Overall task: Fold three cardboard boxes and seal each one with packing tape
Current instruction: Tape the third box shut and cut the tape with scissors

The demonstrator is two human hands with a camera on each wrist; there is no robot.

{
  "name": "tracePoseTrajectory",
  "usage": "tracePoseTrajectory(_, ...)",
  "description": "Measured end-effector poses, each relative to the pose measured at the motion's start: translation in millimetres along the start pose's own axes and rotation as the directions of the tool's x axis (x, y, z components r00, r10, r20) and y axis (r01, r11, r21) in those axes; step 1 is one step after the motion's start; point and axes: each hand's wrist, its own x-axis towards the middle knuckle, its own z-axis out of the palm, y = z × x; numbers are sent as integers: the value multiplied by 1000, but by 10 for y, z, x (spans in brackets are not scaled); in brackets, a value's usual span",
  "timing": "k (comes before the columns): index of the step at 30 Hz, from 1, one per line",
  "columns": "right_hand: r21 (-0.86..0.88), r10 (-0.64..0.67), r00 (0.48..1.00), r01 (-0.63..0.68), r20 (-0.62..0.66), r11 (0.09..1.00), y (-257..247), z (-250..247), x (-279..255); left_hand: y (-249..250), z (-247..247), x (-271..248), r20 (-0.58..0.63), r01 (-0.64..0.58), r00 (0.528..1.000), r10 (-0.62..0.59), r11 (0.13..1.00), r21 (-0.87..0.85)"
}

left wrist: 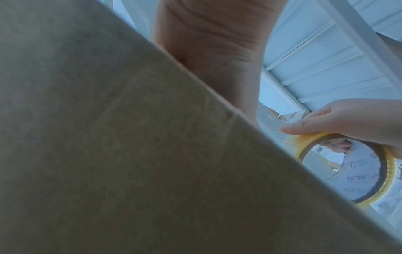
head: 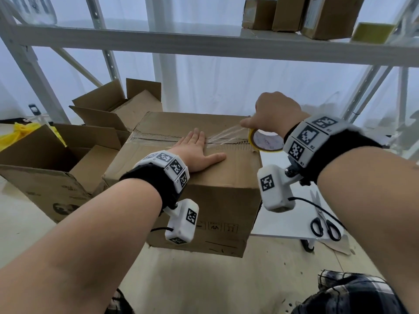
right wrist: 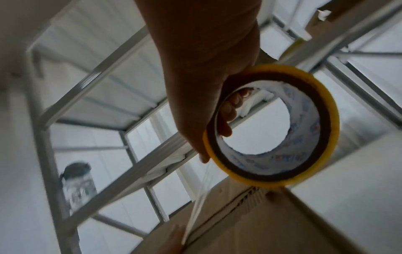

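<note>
A closed cardboard box [head: 222, 200] stands in front of me, its top flaps meeting at a centre seam. My left hand [head: 199, 150] lies flat with straight fingers on the box top, pressing clear tape onto the seam. My right hand [head: 272, 114] grips a yellow-edged tape roll [head: 266, 141] above the box's right end, fingers hooked through the core [right wrist: 230, 110]. A stretched strip of clear tape [head: 224, 137] runs from the roll to the left fingertips. The left wrist view shows mostly the box side [left wrist: 108, 137], with the roll [left wrist: 348, 168] at right.
Two open cardboard boxes [head: 52, 168] [head: 118, 105] stand to the left, with a yellow bag [head: 20, 132] behind. Black scissors [head: 324, 223] lie on a white board at the right. A metal shelf [head: 204, 44] with small boxes [head: 301, 14] spans overhead.
</note>
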Motion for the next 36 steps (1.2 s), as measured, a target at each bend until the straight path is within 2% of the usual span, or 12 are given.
tracePoseTrajectory(5, 142, 63, 998, -63, 4, 988, 45, 37, 38, 95, -19, 6, 27, 38, 999, -39, 999, 32)
tracePoseTrajectory(13, 176, 93, 995, -96, 26, 980, 67, 15, 106, 365, -18, 83, 31, -65, 998, 63, 996, 57)
tracePoseTrajectory(18, 440, 62, 998, -70, 33, 895, -279, 68, 199, 110, 2, 30, 20, -95, 995, 94, 994, 59)
tracePoseTrajectory(23, 267, -72, 997, 59, 41, 962, -555, 27, 185, -34, 80, -81, 2, -82, 997, 82, 996, 44)
tracePoseTrajectory(26, 188, -82, 996, 75, 30, 979, -465, -13, 117, -33, 99, -82, -12, -85, 996, 86, 996, 35)
tracePoseTrajectory(29, -2, -94, 996, 94, -1, 996, -240, -115, 12, -8, 64, -69, -36, -83, 996, 84, 996, 19)
tracePoseTrajectory(32, -28, -48, 999, 48, 11, 998, 51, -76, -75, 78, 50, -57, -29, -90, 995, 90, 996, 27)
tracePoseTrajectory(36, 28, -16, 1000, 16, 9, 999, 199, 62, -75, 170, 16, -11, -22, -81, 996, 82, 996, 38)
